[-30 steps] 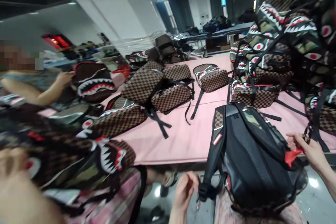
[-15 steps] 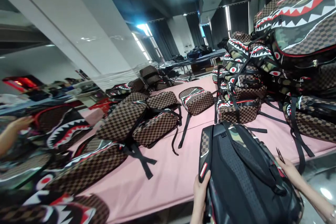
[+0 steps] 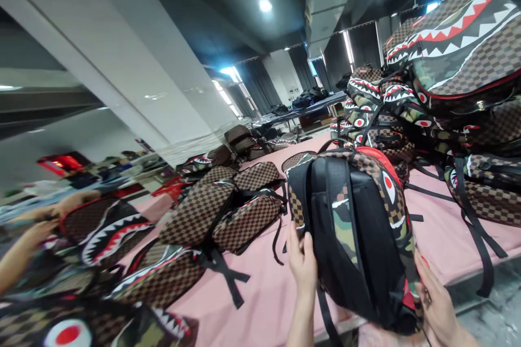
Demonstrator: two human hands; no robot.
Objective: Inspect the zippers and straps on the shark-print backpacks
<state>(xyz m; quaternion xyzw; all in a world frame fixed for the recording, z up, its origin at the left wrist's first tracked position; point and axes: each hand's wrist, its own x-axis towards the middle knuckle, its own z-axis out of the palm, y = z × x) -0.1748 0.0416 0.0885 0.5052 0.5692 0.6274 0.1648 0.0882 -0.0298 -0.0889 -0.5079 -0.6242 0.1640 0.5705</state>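
Between my hands, a checkered and camouflage backpack [image 3: 344, 227] stands tilted over the table's near edge, its black back panel and straps facing me. My left hand [image 3: 302, 255] presses on its left side, thumb toward the back panel. Against the lower right side lies my right hand [image 3: 439, 295], fingers partly hidden by the bag. A small dark pointed tool showed at that hand earlier; only a dark bit near the palm is visible now. Red trim and a red-and-white eye print mark the bag's right side.
A pink-covered table [image 3: 268, 303] carries several similar backpacks [image 3: 199, 211] at the left. More are piled high [image 3: 459, 49] on the right, straps hanging over the edge. At far left, a co-worker's hands [image 3: 38, 236] touch another bag. A white pillar [image 3: 122, 65] rises behind.
The backpack has been lifted up and away from me and turned, so its right side with the eye print shows. Both hands moved with it. The view has shifted slightly.
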